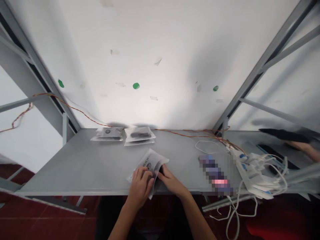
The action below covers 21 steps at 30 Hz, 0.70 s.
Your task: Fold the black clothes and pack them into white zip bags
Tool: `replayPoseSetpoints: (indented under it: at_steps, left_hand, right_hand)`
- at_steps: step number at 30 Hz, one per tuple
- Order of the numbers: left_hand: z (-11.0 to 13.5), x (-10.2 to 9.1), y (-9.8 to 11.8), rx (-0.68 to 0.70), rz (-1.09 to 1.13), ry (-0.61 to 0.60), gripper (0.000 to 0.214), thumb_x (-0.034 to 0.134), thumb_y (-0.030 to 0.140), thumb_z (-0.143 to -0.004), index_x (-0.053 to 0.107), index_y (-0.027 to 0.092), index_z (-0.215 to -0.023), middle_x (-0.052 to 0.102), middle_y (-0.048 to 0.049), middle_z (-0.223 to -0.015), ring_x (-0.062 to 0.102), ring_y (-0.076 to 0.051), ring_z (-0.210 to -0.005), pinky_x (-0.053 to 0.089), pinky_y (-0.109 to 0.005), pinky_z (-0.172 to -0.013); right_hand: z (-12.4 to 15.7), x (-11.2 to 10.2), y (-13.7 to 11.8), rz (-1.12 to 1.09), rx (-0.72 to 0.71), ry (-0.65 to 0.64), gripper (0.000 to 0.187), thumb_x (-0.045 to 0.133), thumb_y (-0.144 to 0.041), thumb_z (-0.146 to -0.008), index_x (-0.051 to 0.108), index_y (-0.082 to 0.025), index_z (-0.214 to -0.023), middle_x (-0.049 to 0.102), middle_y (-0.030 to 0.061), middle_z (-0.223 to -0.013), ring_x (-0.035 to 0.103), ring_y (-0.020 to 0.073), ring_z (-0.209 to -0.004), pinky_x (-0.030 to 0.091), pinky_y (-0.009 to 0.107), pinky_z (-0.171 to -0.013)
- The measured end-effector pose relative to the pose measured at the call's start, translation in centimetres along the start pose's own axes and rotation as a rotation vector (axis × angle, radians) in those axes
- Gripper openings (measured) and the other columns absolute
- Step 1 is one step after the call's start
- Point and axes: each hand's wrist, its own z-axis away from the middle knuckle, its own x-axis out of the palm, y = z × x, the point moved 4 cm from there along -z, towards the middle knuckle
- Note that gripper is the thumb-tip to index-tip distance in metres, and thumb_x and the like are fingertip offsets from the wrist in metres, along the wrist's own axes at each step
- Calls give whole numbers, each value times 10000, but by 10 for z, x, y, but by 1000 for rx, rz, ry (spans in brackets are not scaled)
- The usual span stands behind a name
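Observation:
A frosted plastic pouch [158, 156] with dark print lies near the front edge of the grey shelf [82, 166], its lower corner hanging over the edge. My left hand [141, 183] grips the pouch from the left, fingers curled on its printed face and thumb by its open side. My right hand [172, 181] has its fingertips at the mouth of the pouch, closed around a black item [161, 169]. Most of that item is hidden by the pouch and my fingers, so its kind does not show.
Two stacks of filled frosted pouches, a left one [108, 134] and a right one [140, 135], lie along the back wall. To the right are a blurred-out phone-like object [216, 175] and a power strip [252, 180] with tangled white cables. Another person's hand [303, 150] shows far right.

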Motion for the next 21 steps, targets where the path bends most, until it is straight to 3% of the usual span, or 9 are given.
replayPoseSetpoints:
  at_steps: [2,4,7,9,11,13,16,21]
  left_hand:
    - [10,-4,-2,48,21,-15,357,529,515,-1005,613,214,-1178,630,-127,-1215,580,-297,-1167,496,-485,-990]
    - [22,-6,-2,104,1,-26,524,673,586,-897,602,229,-1273,635,-133,-1285,573,-319,-1229,490,-495,-1027]
    - [35,-8,2,154,-49,-8,495,774,454,-860,628,265,-1294,642,-116,-1346,571,-314,-1274,488,-483,-1045]
    - [39,-9,7,166,-71,33,340,753,306,-902,674,283,-1232,676,-89,-1307,598,-289,-1241,503,-458,-1016]
    - [40,-10,10,164,-95,96,245,701,183,-930,711,288,-1151,721,-64,-1201,642,-257,-1138,522,-424,-950]
    - [39,-12,13,169,-118,148,248,667,122,-937,728,290,-1109,745,-49,-1096,664,-233,-1036,529,-400,-893]
    - [38,-10,14,198,-140,142,272,660,136,-944,728,293,-1157,757,-48,-1043,676,-228,-1001,539,-396,-877]
    - [39,-11,14,221,-78,186,271,620,122,-963,725,278,-1158,781,-36,-982,720,-208,-950,580,-365,-821]
  right_hand:
    - [4,-15,-1,219,-62,49,332,652,-373,-895,690,-240,-1196,723,100,-1244,641,283,-1214,477,479,-1081]
    - [6,-23,3,290,-27,161,325,673,-348,-864,680,-219,-1163,740,123,-1148,687,305,-1090,519,492,-1012]
    - [12,-20,18,108,90,243,383,680,-407,-868,602,-220,-1193,761,89,-944,735,274,-826,606,453,-818]
    - [21,-16,22,-2,75,211,365,653,-435,-903,577,-230,-1195,771,98,-1015,752,271,-905,611,447,-863]
    - [34,-15,19,74,-29,136,323,633,-395,-937,599,-237,-1216,732,125,-1228,705,281,-1141,556,474,-1013]
    - [49,-17,11,254,-190,86,280,616,-315,-961,644,-261,-1234,683,116,-1328,641,281,-1249,508,497,-1080]
    - [66,-16,-1,462,-420,27,259,631,-238,-966,716,-315,-1198,711,90,-1211,659,265,-1155,547,471,-1009]
    - [69,-5,-8,625,-582,-15,253,707,-262,-936,754,-329,-1176,746,73,-1021,686,240,-922,584,406,-820]
